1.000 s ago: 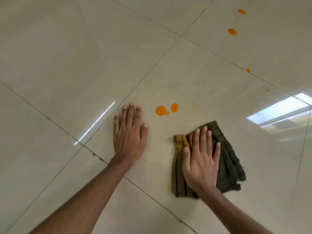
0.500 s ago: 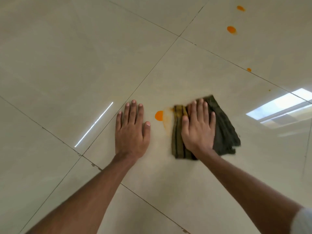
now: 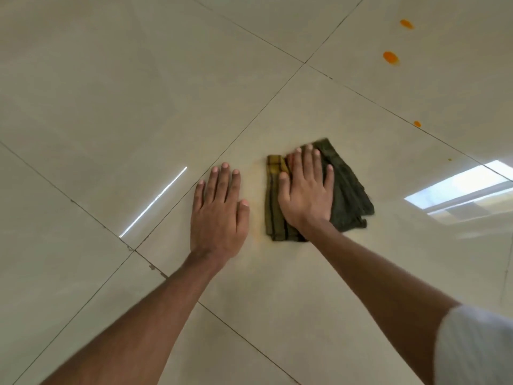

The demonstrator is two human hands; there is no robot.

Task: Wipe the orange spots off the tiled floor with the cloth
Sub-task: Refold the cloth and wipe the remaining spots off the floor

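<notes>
Cloth (image 3: 347,190) lies on the floor (image 3: 111,107) under your right hand (image 3: 305,195), fingers flat and straight on it. Your left hand (image 3: 219,212) rests flat just beside it. Spots (image 3: 390,56) sit far off, top right.

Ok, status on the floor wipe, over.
Left hand flat on tile, empty. Right hand pressing cloth flat. Faint orange smear left of cloth; three orange spots unwiped up right. Nothing in the way.

Bright, even light — window glare (image 3: 460,190) on glossy tiles, slight motion blur.
</notes>
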